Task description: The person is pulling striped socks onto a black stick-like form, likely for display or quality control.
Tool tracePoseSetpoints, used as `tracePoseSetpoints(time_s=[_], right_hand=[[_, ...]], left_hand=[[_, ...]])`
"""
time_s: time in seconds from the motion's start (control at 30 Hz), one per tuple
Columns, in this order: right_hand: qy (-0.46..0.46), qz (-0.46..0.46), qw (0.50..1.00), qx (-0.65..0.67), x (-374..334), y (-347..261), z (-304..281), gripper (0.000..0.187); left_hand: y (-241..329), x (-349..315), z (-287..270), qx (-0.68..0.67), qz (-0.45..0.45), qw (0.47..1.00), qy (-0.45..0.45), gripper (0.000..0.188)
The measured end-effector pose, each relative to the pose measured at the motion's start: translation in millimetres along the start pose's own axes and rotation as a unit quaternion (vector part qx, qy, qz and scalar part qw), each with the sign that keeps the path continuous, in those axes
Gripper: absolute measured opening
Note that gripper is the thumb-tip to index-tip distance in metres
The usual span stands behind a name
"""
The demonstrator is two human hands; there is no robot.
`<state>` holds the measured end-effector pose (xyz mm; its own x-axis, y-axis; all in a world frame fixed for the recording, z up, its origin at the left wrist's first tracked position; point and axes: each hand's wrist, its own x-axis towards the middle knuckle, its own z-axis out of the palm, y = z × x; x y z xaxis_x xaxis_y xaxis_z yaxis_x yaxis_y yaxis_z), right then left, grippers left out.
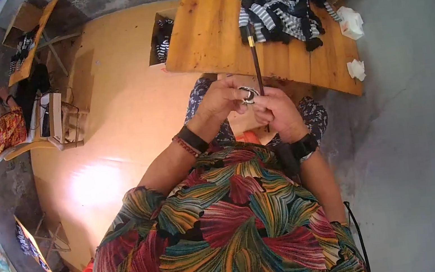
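with fingers of the left hand and right hand pinched narrow on a bunched black-and-white piece, just left of a slim dark rod, best keep grip light and tension even. compare its looped bunching with limp striped knits heaped on the far right of a grained wooden worktop.

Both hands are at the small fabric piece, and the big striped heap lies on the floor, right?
Wrong place: the head view shows the big striped heap on the wooden table. The left hand and right hand are at the small fabric piece.
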<state>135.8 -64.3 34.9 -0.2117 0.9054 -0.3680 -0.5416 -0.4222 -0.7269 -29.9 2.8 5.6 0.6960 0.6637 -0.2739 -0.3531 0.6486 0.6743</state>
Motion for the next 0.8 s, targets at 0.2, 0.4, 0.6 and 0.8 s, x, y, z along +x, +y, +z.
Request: tracePoseSetpoints(time_s=[0.2,0.4,0.6,0.8], right_hand=[[-0.003,0.014,0.939,-0.345,9.7,-3.8,-13.2,0.018],[0.025,-0.064,0.943,-0.325,6.6,-1.4,7.3,0.02],[0.152,-0.339,0.656,-0.657,22.1,15.8,2.7,0.017],[0.203,-0.394,0.734,-0.513,34.1,16.8,12.0,0.01]], left_hand=[[-17.3,-1.4,12.8,0.343,0.029,0.932,0.113,0.009],[-27.3,4.0,7.9,0.524,0.325,0.771,0.157,0.013],[-13.7,1.8,15.8,0.606,0.354,0.699,0.137,0.012],[-12.5,8.6,6.4,0.231,0.166,0.952,0.116,0.01]])
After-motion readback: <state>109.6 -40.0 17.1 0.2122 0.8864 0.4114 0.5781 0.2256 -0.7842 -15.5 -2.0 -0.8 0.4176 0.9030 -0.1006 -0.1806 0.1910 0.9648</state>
